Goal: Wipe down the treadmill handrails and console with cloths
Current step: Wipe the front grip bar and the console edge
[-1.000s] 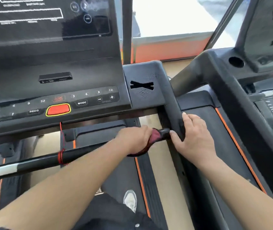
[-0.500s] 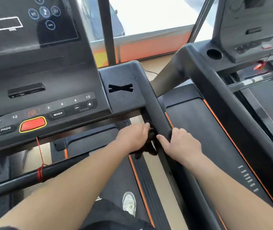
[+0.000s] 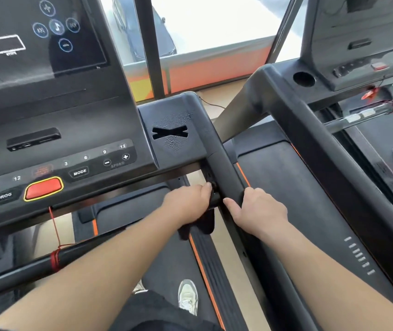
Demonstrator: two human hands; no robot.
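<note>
At the inner face of the right handrail, where the crossbar meets it, your left hand is curled round a dark cloth, knuckles up, with the loose tail of the cloth hanging below the fist. Your right hand grips the same rail just beside it, fingers wrapped over the top and thumb lying along the inner side. No cloth shows under that hand; whether one is hidden there, cannot tell. The console stands left of the handrail. Its speed keys are nearer the rail and the red stop button farther left. A red safety cord drops from below that button and is tied round the crossbar, well left of the rail. Judgement: you are working the joint between crossbar and rail, and the console is probably not yet done. Risks: the hanging tail could snag in the recess on the rail's inner face if you pull hard. Sliding the cloth leftward from the rail along the crossbar could catch the cord knot and tug the safety key. Wiping the console with firm pressure could press the keys. A bare right hand may re-smear rail already cleaned.
</note>
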